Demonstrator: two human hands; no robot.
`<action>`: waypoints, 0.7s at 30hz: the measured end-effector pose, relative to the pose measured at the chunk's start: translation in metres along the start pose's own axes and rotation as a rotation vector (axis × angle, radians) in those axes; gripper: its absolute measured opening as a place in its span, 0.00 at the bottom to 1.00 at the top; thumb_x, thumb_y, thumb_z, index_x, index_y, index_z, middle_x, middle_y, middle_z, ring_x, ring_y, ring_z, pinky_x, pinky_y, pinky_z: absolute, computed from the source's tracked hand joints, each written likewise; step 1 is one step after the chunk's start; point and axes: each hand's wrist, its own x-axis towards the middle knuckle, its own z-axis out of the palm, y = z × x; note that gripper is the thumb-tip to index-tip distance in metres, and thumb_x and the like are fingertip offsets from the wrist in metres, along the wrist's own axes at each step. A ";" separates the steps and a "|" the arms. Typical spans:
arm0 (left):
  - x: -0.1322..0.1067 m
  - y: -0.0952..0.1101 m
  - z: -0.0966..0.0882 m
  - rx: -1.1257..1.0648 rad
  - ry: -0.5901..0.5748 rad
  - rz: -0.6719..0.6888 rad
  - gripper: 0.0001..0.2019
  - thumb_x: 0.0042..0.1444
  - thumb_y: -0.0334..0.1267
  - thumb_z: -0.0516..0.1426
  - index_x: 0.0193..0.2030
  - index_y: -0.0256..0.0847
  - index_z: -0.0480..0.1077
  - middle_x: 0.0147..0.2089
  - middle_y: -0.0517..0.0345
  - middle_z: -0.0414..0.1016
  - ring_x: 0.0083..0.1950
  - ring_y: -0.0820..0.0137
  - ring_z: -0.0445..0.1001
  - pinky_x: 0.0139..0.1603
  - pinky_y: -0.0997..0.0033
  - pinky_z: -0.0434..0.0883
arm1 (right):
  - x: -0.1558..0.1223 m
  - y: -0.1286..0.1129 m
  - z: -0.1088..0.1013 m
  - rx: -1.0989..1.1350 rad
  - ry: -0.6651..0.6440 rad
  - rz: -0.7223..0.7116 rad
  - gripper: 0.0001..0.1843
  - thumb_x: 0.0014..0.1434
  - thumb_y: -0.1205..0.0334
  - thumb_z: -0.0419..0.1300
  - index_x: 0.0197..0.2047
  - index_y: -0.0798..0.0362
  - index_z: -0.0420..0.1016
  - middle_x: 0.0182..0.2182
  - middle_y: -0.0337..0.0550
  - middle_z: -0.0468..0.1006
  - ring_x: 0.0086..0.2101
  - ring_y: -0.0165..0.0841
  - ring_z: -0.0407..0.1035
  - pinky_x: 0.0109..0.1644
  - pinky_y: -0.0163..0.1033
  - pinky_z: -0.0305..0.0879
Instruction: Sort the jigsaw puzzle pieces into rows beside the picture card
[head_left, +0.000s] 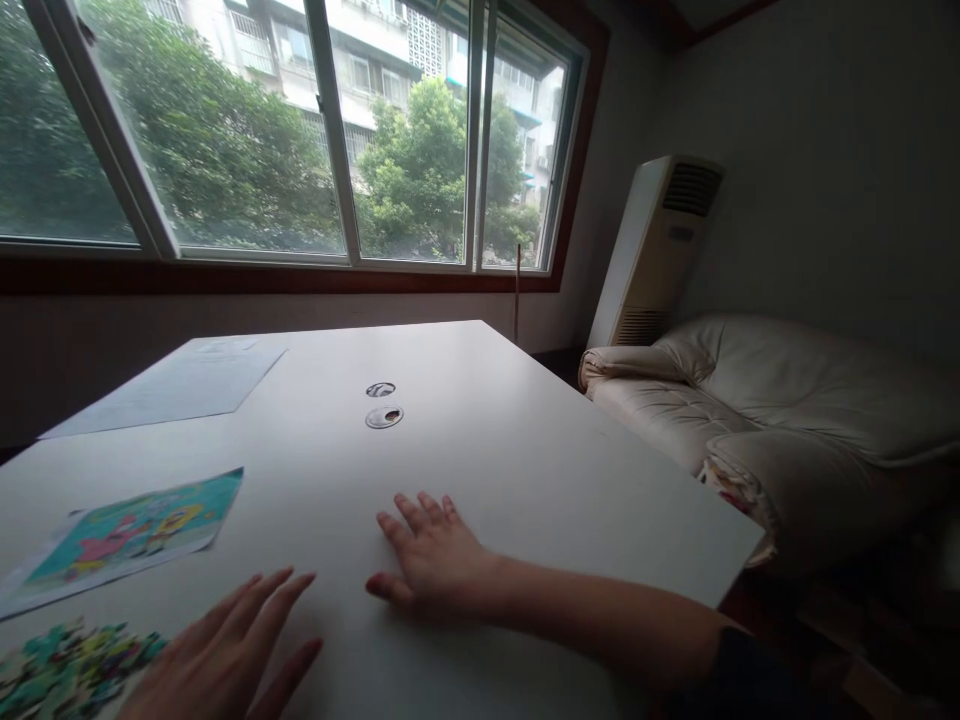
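Observation:
My right hand (431, 560) lies palm down on the white table (540, 480), its fingers spread and nothing in them. To its left, my left hand (225, 650) is held with the fingers stretched out, also holding nothing; whether it touches the tabletop I cannot tell. Beside the left hand, partly covered by it, is a pile of small green, yellow and dark jigsaw puzzle pieces (71, 665). Just beyond the pile lies a printed cartoon picture (142, 530) with a pink and a yellow figure on turquoise.
A large pale sheet (172, 385) covers the table's far left. Two round cable-hole fittings (384, 417) sit mid-table. A cream sofa (795, 390) stands right of the table, with a floor-standing air conditioner (652, 250) behind it. Windows (262, 150) line the far wall.

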 end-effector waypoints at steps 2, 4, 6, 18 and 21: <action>0.013 0.020 -0.009 0.036 -0.031 -0.038 0.27 0.51 0.55 0.48 0.53 0.42 0.65 0.55 0.49 0.66 0.56 0.56 0.62 0.54 0.54 0.60 | 0.000 0.007 -0.004 -0.019 0.012 0.007 0.37 0.57 0.40 0.39 0.64 0.53 0.40 0.63 0.50 0.40 0.61 0.47 0.35 0.60 0.58 0.35; 0.025 0.037 -0.017 0.050 -0.110 -0.096 0.28 0.51 0.54 0.46 0.54 0.42 0.64 0.57 0.50 0.64 0.58 0.56 0.60 0.55 0.54 0.59 | 0.000 0.014 -0.008 -0.043 0.029 0.015 0.37 0.57 0.41 0.39 0.64 0.52 0.40 0.63 0.49 0.39 0.61 0.46 0.34 0.60 0.58 0.35; 0.038 0.053 -0.024 0.064 -0.203 -0.141 0.28 0.53 0.53 0.44 0.56 0.40 0.61 0.60 0.51 0.60 0.60 0.57 0.57 0.56 0.54 0.57 | -0.001 0.021 -0.013 -0.073 0.034 0.025 0.37 0.57 0.41 0.39 0.64 0.51 0.40 0.63 0.48 0.39 0.61 0.45 0.34 0.60 0.57 0.34; 0.069 0.076 -0.018 -0.018 -0.338 -0.270 0.34 0.55 0.56 0.38 0.64 0.38 0.45 0.66 0.50 0.41 0.66 0.56 0.41 0.58 0.45 0.46 | -0.003 0.047 -0.008 -0.139 0.015 0.121 0.40 0.55 0.35 0.35 0.64 0.51 0.39 0.63 0.47 0.39 0.61 0.42 0.32 0.61 0.53 0.29; 0.065 0.075 -0.015 -0.027 -0.322 -0.266 0.34 0.55 0.57 0.38 0.64 0.39 0.44 0.66 0.50 0.41 0.66 0.57 0.40 0.58 0.46 0.45 | -0.002 0.047 -0.007 -0.144 0.006 0.128 0.40 0.55 0.35 0.35 0.64 0.50 0.39 0.63 0.47 0.39 0.61 0.42 0.31 0.61 0.53 0.29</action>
